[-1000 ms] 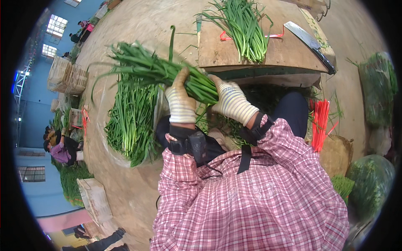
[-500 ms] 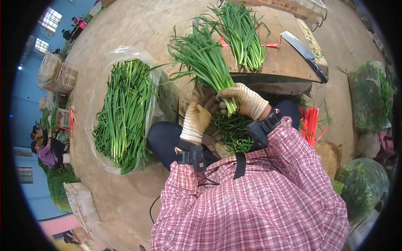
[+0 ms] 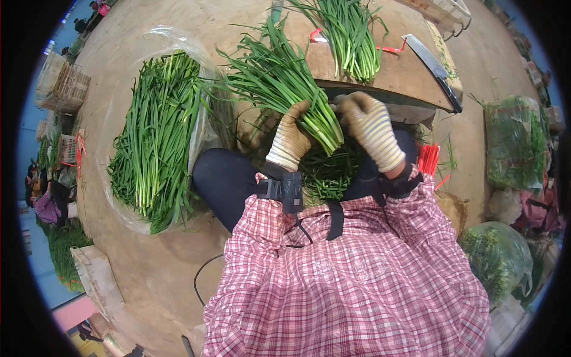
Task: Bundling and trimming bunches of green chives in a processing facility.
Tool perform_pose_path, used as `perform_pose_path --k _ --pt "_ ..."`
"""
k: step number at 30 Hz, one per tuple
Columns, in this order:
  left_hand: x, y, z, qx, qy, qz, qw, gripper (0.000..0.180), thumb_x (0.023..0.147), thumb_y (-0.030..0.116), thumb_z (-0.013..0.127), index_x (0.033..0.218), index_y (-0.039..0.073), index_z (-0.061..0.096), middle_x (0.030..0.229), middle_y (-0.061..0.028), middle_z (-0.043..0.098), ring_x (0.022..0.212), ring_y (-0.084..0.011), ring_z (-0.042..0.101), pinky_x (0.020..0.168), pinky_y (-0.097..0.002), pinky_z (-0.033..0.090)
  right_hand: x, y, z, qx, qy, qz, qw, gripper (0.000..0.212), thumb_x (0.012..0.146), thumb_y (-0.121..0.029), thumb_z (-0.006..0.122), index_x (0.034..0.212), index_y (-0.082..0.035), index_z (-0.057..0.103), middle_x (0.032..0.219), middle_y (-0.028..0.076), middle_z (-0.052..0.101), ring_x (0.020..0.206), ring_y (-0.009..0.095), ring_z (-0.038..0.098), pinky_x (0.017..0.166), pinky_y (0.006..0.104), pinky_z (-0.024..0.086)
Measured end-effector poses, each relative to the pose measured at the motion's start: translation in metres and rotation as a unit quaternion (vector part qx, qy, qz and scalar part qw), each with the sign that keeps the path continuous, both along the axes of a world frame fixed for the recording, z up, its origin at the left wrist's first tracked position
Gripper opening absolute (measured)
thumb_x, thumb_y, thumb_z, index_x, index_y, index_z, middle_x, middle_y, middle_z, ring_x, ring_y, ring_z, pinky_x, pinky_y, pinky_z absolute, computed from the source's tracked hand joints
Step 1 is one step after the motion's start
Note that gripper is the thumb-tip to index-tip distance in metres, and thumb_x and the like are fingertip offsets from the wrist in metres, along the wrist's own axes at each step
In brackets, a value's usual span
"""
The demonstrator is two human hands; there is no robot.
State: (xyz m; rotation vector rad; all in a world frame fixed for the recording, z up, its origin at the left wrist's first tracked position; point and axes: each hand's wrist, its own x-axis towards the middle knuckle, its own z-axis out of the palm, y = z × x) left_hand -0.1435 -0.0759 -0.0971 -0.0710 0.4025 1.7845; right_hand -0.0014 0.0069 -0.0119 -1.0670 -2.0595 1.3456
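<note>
Beside board (image 3: 395, 74) on floor (image 3: 160, 268), grasping greens (image 3: 276, 80) with left hand (image 3: 290, 139) — cannot tell about blurred right hand (image 3: 372, 126) — could spill untied stems (image 3: 325, 132) by squeezing too loosely

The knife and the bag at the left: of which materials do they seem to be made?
Knife: blade probably steel, pale grey and smooth; its dark handle may be plastic or wood. Bag: most likely thin plastic film, see-through and glossy, with wrinkles and highlights.

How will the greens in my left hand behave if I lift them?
The greens would probably flop at the leaf ends, which splay and bend. Their pale stems look stiffer. No tie shows around them, so strands may slip loose.
</note>
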Motion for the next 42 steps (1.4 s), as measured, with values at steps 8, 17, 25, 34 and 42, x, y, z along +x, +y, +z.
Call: perform_pose_path --k 8,17,25,34,42 --pt "0.003 0.000 -0.009 0.022 -0.040 0.030 0.999 0.029 0.086 0.013 0.062 0.111 -0.001 0.060 0.113 -0.0132 0.063 0.105 -0.0295 0.060 0.099 -0.0477 0.045 -0.019 -0.010 -0.028 -0.021 0.097 -0.002 0.995 0.027 0.085 -0.022 0.069 0.093 0.003 0.065 0.072 0.012 0.065 0.067 0.018 0.063 0.066 0.0315 0.050" --pt "-0.014 -0.001 0.001 -0.086 0.096 0.016 0.992 0.024 0.092 0.016 0.061 0.111 0.001 0.062 0.100 -0.0151 0.068 0.088 -0.0301 0.067 0.079 -0.0445 0.057 0.015 -0.032 -0.017 -0.234 0.239 0.098 0.938 0.012 0.089 -0.008 0.063 0.095 0.002 0.065 0.076 0.002 0.062 0.059 0.007 0.054 0.056 0.0216 0.044" --pt "-0.033 -0.008 0.019 -0.131 0.153 0.036 0.979 0.026 0.091 0.015 0.063 0.111 -0.001 0.061 0.098 -0.0193 0.069 0.084 -0.0325 0.068 0.075 -0.0475 0.058 0.028 0.016 -0.031 0.310 -0.081 0.110 0.941 0.026 0.082 -0.025 0.068 0.090 0.000 0.069 0.081 0.019 0.068 0.080 0.038 0.065 0.076 0.0414 0.052" --pt "-0.023 -0.004 0.022 -0.126 0.156 0.047 0.979 0.020 0.088 0.011 0.065 0.105 0.000 0.063 0.095 -0.0169 0.070 0.084 -0.0284 0.068 0.076 -0.0413 0.058 -0.012 -0.024 -0.018 0.233 -0.040 0.035 0.971 0.019 0.080 -0.019 0.071 0.084 -0.001 0.065 0.075 0.017 0.067 0.069 0.030 0.066 0.064 0.0368 0.051" --pt "-0.049 -0.005 0.018 -0.129 0.154 0.063 0.977 0.021 0.088 0.010 0.064 0.107 0.001 0.062 0.095 -0.0185 0.069 0.080 -0.0317 0.068 0.072 -0.0467 0.058 0.067 0.037 -0.046 0.255 -0.378 0.080 0.886 0.021 0.083 -0.021 0.063 0.090 -0.003 0.070 0.078 0.019 0.067 0.079 0.038 0.066 0.074 0.0438 0.053"
